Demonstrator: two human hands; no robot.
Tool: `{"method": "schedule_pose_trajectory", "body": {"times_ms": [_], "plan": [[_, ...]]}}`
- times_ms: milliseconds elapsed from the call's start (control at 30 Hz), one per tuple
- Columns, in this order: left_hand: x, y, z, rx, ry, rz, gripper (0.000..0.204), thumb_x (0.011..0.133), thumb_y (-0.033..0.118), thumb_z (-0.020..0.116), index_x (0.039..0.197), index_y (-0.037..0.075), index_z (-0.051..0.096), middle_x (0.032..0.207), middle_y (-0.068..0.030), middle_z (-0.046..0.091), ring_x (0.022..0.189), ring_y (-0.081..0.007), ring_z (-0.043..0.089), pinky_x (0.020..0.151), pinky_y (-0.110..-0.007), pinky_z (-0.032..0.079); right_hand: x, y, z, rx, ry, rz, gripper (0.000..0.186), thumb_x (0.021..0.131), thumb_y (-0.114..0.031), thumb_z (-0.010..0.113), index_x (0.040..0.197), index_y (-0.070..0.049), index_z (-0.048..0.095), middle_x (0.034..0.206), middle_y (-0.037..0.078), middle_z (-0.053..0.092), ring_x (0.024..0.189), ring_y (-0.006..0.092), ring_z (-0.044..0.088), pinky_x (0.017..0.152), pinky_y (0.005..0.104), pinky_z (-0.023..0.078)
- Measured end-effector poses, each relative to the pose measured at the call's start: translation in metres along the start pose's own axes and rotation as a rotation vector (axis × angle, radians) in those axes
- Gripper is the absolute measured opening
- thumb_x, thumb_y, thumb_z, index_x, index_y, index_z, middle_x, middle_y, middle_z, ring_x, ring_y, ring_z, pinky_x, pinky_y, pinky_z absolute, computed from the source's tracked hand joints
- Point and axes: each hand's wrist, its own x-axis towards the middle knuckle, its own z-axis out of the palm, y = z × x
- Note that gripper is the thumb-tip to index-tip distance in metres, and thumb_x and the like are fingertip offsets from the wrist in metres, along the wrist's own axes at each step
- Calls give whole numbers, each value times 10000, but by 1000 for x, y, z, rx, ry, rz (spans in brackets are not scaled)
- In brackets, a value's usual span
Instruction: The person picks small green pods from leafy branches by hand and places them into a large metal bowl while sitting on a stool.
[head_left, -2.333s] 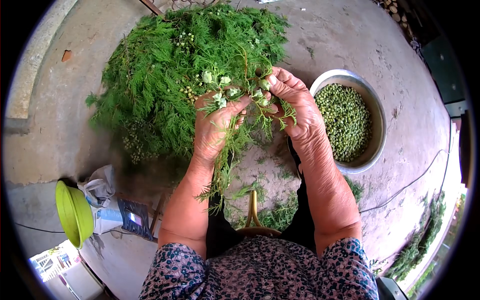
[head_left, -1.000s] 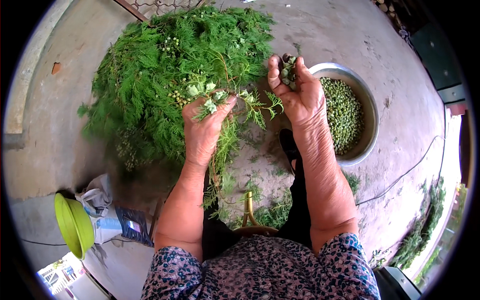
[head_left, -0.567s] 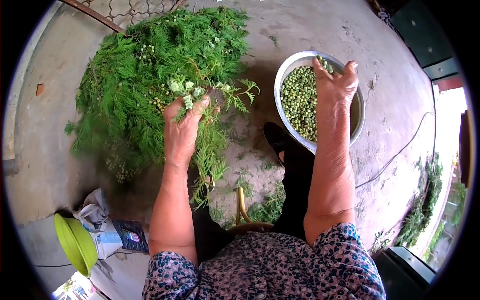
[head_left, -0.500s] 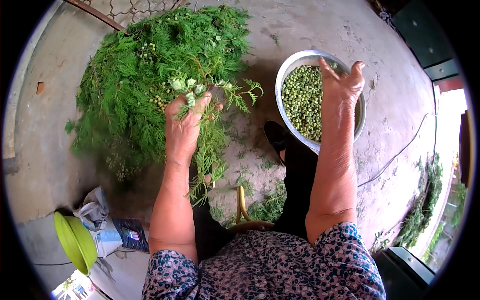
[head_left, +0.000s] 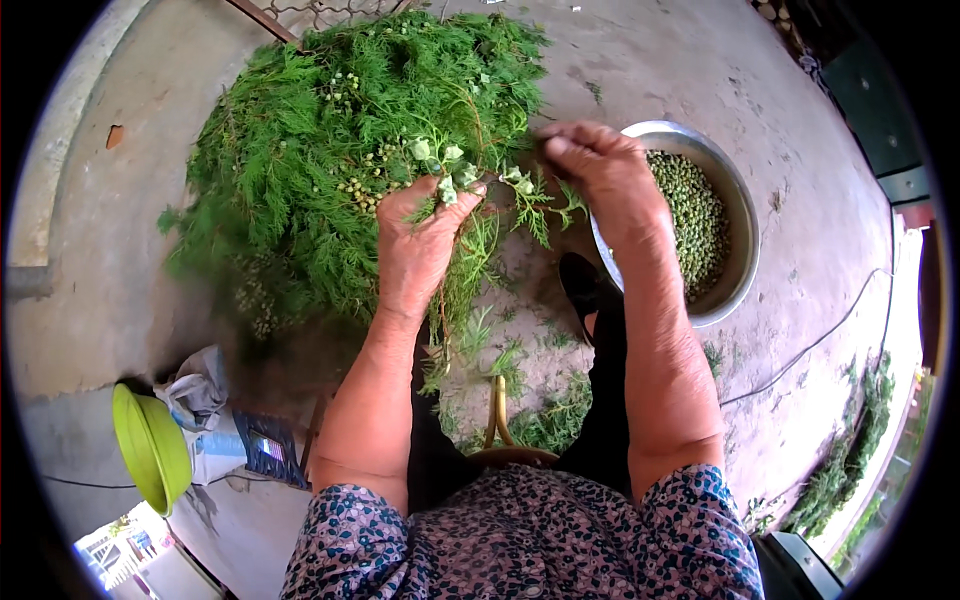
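My left hand (head_left: 422, 240) is closed around a green conifer sprig (head_left: 535, 205) that carries several pale green cones (head_left: 447, 172). Feathery foliage hangs below that hand. My right hand (head_left: 605, 170) is in the air just right of the sprig, over the near left rim of a metal basin (head_left: 742, 275). Its fingers point left toward the sprig and are blurred, so their grip is unclear. Many small green cones (head_left: 693, 215) lie inside the basin. Left of and beyond my left hand is a large heap of cut conifer branches (head_left: 290, 190), some bearing cones.
A lime-green basin (head_left: 150, 450) leans at the lower left beside grey and white bags (head_left: 200, 390). My dark shoe (head_left: 578, 290) is close to the metal basin. Loose sprigs (head_left: 560, 415) litter the floor between my legs. A thin cable (head_left: 800, 352) crosses the floor at right.
My right hand has moved left from above the metal basin to beside the sprig, its spread fingers drawn in. The left hand still holds the sprig. The whole view has shifted slightly.
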Motion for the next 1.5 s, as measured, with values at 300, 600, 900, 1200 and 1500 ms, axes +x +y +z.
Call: {"method": "schedule_pose_trajectory", "body": {"times_ms": [300,600,900,1200,1500], "plan": [[7,-1,-11,-302,-316,-213,160,767,109,639,884,2,619,751,-49,625,658,-143,592,594,-256,444,-8,-5,25,58,196,-28,139,827,-139,589,906,-28,616,722,19,608,595,71,525,547,200,425],[8,-23,-6,-99,-161,44,142,729,70,636,861,21,657,652,-16,618,546,-58,494,498,-223,390,-15,-6,35,-424,-218,-479,224,714,26,599,933,-19,605,770,116,621,645,215,586,598,318,458],[5,-5,-6,-239,-344,-96,131,748,32,552,858,-23,596,683,-70,596,584,-102,522,545,-255,424,-4,9,28,-694,-289,-715,242,726,53,581,966,22,583,827,96,591,696,183,564,641,278,455],[3,-4,-7,-225,-386,-25,159,721,0,527,849,11,621,698,-49,611,619,-106,547,610,-261,437,-9,-1,31,-233,-292,-75,105,776,-25,554,834,47,605,607,41,565,432,57,431,399,213,355],[-1,19,-12,-179,-390,-122,170,781,143,627,878,7,598,761,-24,585,673,-89,512,648,-256,424,-6,-5,27,-27,-279,109,121,827,-50,528,908,20,582,602,17,538,423,65,425,393,203,325]]}}
